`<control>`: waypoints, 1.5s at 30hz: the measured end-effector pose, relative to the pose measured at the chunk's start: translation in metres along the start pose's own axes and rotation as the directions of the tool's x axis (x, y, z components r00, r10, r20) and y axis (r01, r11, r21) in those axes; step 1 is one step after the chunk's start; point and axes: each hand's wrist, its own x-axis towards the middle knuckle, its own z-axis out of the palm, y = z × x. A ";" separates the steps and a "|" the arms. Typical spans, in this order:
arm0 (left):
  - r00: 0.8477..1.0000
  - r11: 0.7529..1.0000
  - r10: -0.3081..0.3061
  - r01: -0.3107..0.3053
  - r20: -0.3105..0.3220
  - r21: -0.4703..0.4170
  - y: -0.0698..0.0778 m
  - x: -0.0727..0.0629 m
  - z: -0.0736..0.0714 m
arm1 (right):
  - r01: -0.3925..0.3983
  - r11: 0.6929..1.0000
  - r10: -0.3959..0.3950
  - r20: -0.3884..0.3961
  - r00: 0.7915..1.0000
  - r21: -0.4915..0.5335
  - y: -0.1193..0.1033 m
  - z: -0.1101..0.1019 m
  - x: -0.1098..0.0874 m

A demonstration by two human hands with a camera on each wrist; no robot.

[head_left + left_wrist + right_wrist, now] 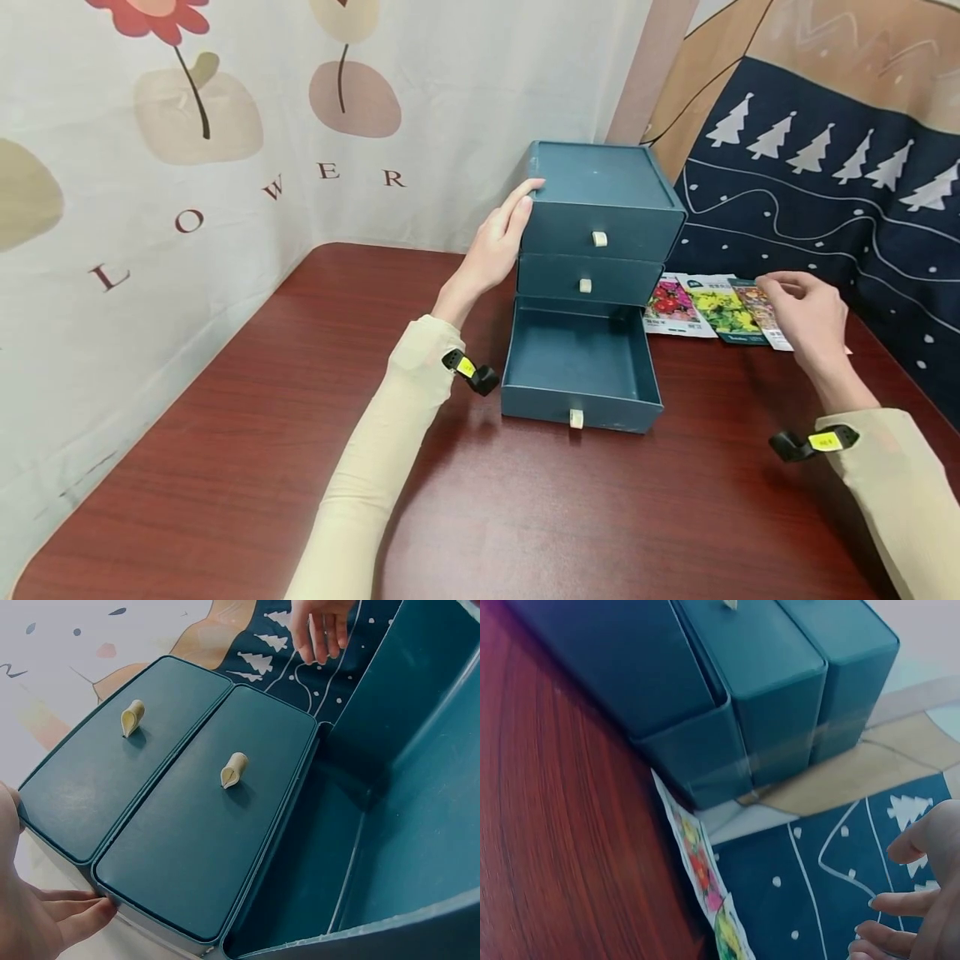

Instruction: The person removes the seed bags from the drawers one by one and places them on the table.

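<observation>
A blue-green three-drawer box (603, 175) stands on the table, its bottom drawer (536, 404) pulled out with a bare floor showing inside. My left hand (491, 250) rests against the box's left side, fingers fairly straight along the upper edge. In the left wrist view, those fingertips (90, 919) touch the side beside the two closed drawers. To the right of the box, my right hand (813, 321) hovers over the right end of a row of flower seed packets (723, 312). Its fingers are loosely bent and spread, with nothing between them in the right wrist view.
Each drawer carries a small cream pull tab (600, 239). Behind the table hang a white curtain (465, 108) with lettering and a dark blue cloth (795, 208) with white trees. The reddish-brown table (262, 433) extends to the left and front.
</observation>
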 end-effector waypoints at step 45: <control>1.000 1.000 0.004 -0.004 -0.017 0.022 0.000 0.000 0.001 | 0.361 0.932 -0.362 0.041 0.931 0.031 -0.062 0.009 -0.057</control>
